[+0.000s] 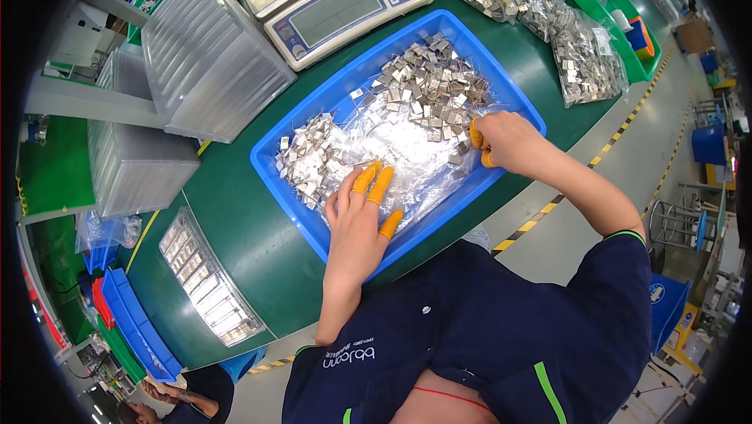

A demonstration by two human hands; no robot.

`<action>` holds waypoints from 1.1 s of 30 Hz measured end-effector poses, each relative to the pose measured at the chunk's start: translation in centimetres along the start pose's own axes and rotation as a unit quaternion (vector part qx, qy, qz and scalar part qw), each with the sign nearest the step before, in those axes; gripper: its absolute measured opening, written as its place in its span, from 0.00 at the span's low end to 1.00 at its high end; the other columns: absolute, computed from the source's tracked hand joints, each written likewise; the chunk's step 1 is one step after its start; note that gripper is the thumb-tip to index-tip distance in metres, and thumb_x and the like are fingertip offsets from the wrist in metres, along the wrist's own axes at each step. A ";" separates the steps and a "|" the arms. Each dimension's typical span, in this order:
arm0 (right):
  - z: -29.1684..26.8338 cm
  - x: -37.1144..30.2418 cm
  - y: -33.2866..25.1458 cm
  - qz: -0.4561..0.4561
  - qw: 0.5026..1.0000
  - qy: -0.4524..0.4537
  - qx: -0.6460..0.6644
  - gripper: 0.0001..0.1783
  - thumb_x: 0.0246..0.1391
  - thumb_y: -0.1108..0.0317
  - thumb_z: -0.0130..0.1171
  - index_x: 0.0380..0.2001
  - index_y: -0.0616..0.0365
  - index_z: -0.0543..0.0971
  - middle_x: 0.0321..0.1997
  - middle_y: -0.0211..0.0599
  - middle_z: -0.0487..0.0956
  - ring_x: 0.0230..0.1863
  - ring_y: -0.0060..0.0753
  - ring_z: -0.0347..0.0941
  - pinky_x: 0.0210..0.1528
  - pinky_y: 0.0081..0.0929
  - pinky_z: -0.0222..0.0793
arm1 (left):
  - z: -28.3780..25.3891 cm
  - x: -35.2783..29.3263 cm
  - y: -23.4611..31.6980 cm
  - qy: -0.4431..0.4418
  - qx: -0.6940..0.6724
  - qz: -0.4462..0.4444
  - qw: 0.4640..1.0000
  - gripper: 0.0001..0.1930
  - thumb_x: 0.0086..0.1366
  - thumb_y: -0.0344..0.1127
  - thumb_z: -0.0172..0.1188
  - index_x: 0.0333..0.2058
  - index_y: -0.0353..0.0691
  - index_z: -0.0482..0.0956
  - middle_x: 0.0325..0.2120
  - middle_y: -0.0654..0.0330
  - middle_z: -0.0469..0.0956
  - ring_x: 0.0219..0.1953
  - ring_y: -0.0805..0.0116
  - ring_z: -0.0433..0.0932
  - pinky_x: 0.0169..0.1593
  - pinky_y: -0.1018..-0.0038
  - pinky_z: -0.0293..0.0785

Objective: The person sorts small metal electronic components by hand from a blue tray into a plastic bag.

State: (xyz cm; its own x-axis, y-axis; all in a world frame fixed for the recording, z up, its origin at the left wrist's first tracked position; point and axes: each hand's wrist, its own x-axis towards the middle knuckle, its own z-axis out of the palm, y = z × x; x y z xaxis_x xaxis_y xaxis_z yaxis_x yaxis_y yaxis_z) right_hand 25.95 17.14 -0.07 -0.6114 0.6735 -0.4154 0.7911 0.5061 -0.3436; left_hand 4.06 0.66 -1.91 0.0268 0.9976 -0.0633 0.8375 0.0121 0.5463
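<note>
A blue plastic tray [291, 136] holds loose small silver metal parts [423, 83] with thin wire leads, piled at its far right and left. Between the piles lies a crumpled clear plastic bag [407, 159]. My left hand [356, 220], in orange finger cots, rests on the bag's left side with its fingers apart. At the tray's right wall my right hand [505, 142], also in orange finger cots, has its fingers curled closed at the edge of the bag. Its fingertips are partly hidden.
A digital scale [345, 13] stands behind the tray. Stacked clear plastic trays [211, 56] are at the left, with a filled blister tray [207, 279] nearer. Bags of metal parts [583, 56] lie at the far right beside a green bin [646, 64]. Another person [200, 396] sits lower left.
</note>
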 end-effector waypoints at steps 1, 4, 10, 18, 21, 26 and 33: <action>-0.3 -0.2 0.6 -0.013 0.999 -0.011 0.028 0.09 0.35 0.76 0.62 0.25 0.62 0.76 0.25 0.44 0.76 0.30 0.44 0.75 0.33 0.34 0.70 | 0.0 0.0 0.0 0.002 0.000 0.004 1.000 0.27 0.54 0.36 0.60 0.54 0.43 0.66 0.55 0.58 0.62 0.61 0.57 0.53 0.60 0.60 0.44; -2.3 -0.2 0.1 -0.016 0.994 0.024 0.106 0.09 0.37 0.74 0.62 0.27 0.61 0.77 0.25 0.42 0.76 0.27 0.41 0.75 0.31 0.30 0.70 | 0.1 -0.1 -0.1 0.009 0.003 0.003 1.000 0.27 0.54 0.36 0.60 0.54 0.42 0.66 0.55 0.58 0.62 0.61 0.57 0.53 0.60 0.60 0.45; -0.7 0.1 -2.1 -0.085 0.994 0.063 -0.035 0.33 0.31 0.57 0.70 0.43 0.55 0.71 0.41 0.44 0.70 0.40 0.49 0.71 0.40 0.40 0.68 | 0.0 -0.2 -0.1 0.021 0.011 0.011 1.000 0.26 0.54 0.36 0.60 0.52 0.41 0.68 0.54 0.58 0.64 0.61 0.58 0.54 0.60 0.60 0.45; -1.2 1.6 -1.3 -0.074 0.995 0.055 0.048 0.22 0.34 0.65 0.68 0.37 0.56 0.74 0.40 0.40 0.71 0.32 0.42 0.73 0.34 0.35 0.70 | 0.3 -0.3 0.0 0.035 0.012 0.013 0.999 0.26 0.54 0.37 0.60 0.52 0.40 0.67 0.54 0.57 0.64 0.61 0.58 0.54 0.60 0.60 0.46; 0.6 1.1 -0.7 -0.162 0.960 0.225 -0.044 0.21 0.34 0.65 0.67 0.37 0.53 0.76 0.36 0.34 0.73 0.33 0.39 0.74 0.33 0.34 0.70 | 0.4 0.0 0.1 0.031 0.010 0.035 0.999 0.27 0.54 0.37 0.59 0.53 0.41 0.67 0.54 0.57 0.63 0.61 0.57 0.55 0.60 0.60 0.47; 0.1 0.5 0.0 -0.101 0.972 0.211 -0.024 0.22 0.36 0.61 0.68 0.37 0.52 0.75 0.36 0.38 0.73 0.36 0.41 0.73 0.34 0.35 0.70 | 0.5 -0.1 0.3 0.017 0.041 0.026 0.999 0.27 0.54 0.37 0.59 0.54 0.42 0.65 0.56 0.58 0.62 0.61 0.57 0.54 0.61 0.61 0.46; -4.6 -2.3 19.3 0.140 0.782 0.606 0.050 0.11 0.46 0.70 0.58 0.36 0.56 0.78 0.33 0.48 0.76 0.34 0.48 0.73 0.36 0.37 0.68 | 0.4 -0.3 0.7 0.009 0.046 0.011 0.999 0.27 0.55 0.37 0.58 0.54 0.42 0.65 0.55 0.55 0.62 0.61 0.55 0.53 0.62 0.61 0.45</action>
State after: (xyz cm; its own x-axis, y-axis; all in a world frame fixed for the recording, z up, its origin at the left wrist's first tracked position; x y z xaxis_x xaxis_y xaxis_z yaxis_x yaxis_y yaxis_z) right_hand 42.75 27.86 -1.89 0.1020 0.7970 0.5952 0.8481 0.2430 -0.4708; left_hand 4.89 0.34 -1.81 0.0364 0.9987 -0.0370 0.8835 -0.0148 0.4682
